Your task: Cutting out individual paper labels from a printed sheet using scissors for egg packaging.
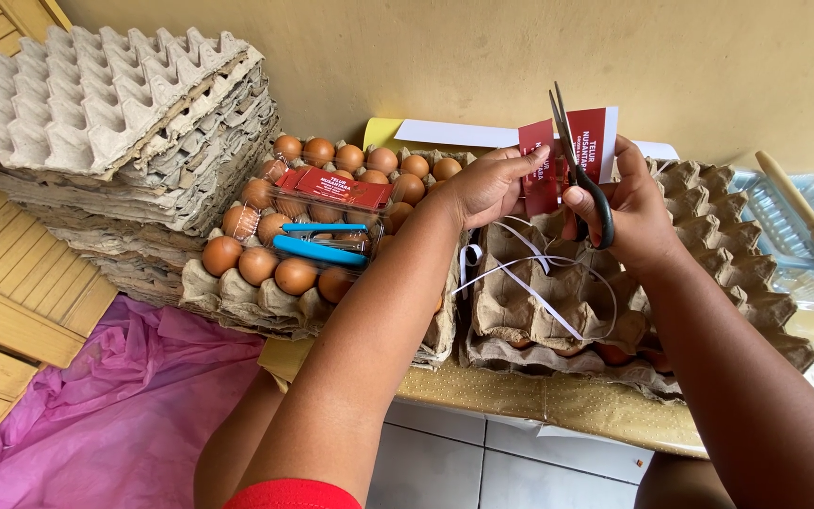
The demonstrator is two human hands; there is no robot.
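My left hand (484, 185) pinches a red and white printed label sheet (539, 170) held upright over an empty grey egg tray (558, 302). My right hand (628, 203) grips black-handled scissors (577, 160) whose blades point up and cut between two parts of the sheet; a second red piece (592, 139) stands to the right of the blades. Thin white paper strips (529, 278) curl down onto the tray below my hands.
A tray of brown eggs (266, 264) holds a clear plastic egg box with a red label (332, 203) and a blue stapler (317, 250). A tall stack of empty trays (115, 123) stands at left. Pink plastic (115, 405) lies below; a wooden stick (807, 217) at right.
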